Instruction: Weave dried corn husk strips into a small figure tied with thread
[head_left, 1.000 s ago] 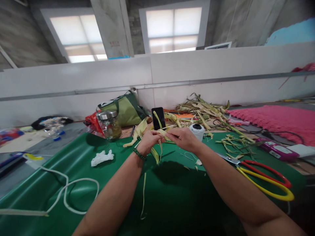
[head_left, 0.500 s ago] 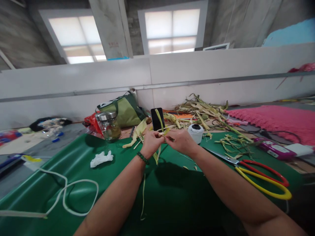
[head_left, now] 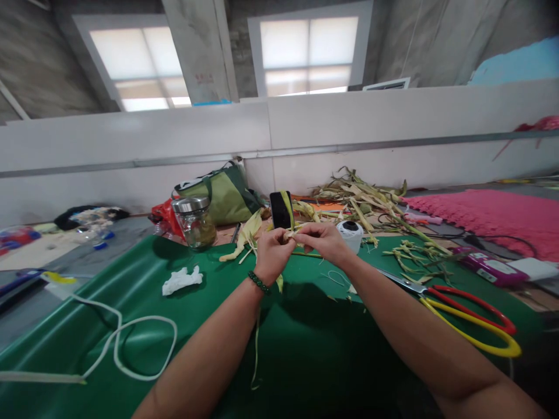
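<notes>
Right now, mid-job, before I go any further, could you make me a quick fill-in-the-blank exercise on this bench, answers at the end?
1. The husk strip rises above where the left hand and right hand come together, in front of a phone whose screen is ____.
2. The green bead bracelet is worn on the ____ wrist.
3. The scissors have one yellow handle loop and one ____ loop.
4. The fringed fabric on the far right is ____.

Missing words: black; left; red; pink.

Clear glass jar at far-left corner of green plastic sheet; crumpled white tissue before jar; red-and-yellow-handled metal scissors near right edge.
</notes>
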Action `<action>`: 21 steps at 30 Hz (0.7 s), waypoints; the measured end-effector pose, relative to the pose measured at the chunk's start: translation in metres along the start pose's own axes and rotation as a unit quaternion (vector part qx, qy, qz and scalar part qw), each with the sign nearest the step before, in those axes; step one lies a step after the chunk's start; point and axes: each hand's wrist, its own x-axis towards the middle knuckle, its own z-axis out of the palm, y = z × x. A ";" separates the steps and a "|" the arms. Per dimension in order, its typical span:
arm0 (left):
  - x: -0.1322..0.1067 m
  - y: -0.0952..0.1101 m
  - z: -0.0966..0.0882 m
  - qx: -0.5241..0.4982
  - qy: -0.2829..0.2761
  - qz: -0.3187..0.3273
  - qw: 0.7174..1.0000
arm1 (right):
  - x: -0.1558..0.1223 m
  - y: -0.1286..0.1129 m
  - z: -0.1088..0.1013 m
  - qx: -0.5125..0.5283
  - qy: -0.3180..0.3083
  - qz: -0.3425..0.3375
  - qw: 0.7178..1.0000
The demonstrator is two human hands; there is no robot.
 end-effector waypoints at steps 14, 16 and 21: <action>-0.002 0.007 -0.002 0.179 -0.009 0.019 0.984 | -0.013 0.004 0.010 -0.269 0.055 -0.207 0.939; -0.001 0.008 -0.004 0.238 -0.009 0.035 0.971 | -0.013 0.002 0.010 -0.267 0.043 -0.206 0.940; -0.003 0.011 -0.005 0.383 -0.059 0.061 0.920 | -0.010 0.001 0.009 -0.231 0.036 -0.145 0.961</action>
